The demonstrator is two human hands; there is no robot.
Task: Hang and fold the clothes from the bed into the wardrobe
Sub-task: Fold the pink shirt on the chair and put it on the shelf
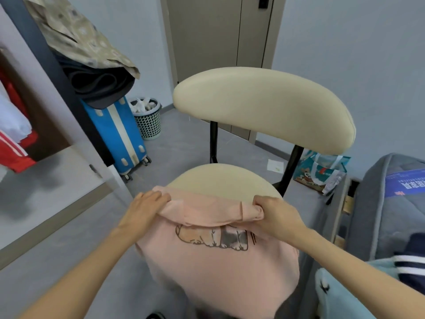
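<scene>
A pink shirt (218,265) with a cartoon print lies over the cream seat of a chair (262,107) and hangs off its front edge. Its far edge is folded back toward me. My left hand (145,208) grips the left end of that fold, and my right hand (276,215) grips the bunched right end. The wardrobe (46,139) stands at the left with red and white clothes inside. The bed (388,217) is at the right, and a light blue garment (340,295) and a navy striped one (411,261) lie on it.
A blue suitcase (119,134) leans by the wardrobe under dark and beige patterned clothes (87,49). A mesh waste basket (147,118) stands behind it. A printed bag (322,173) sits on the floor beside the bed. A closed door (218,35) is ahead.
</scene>
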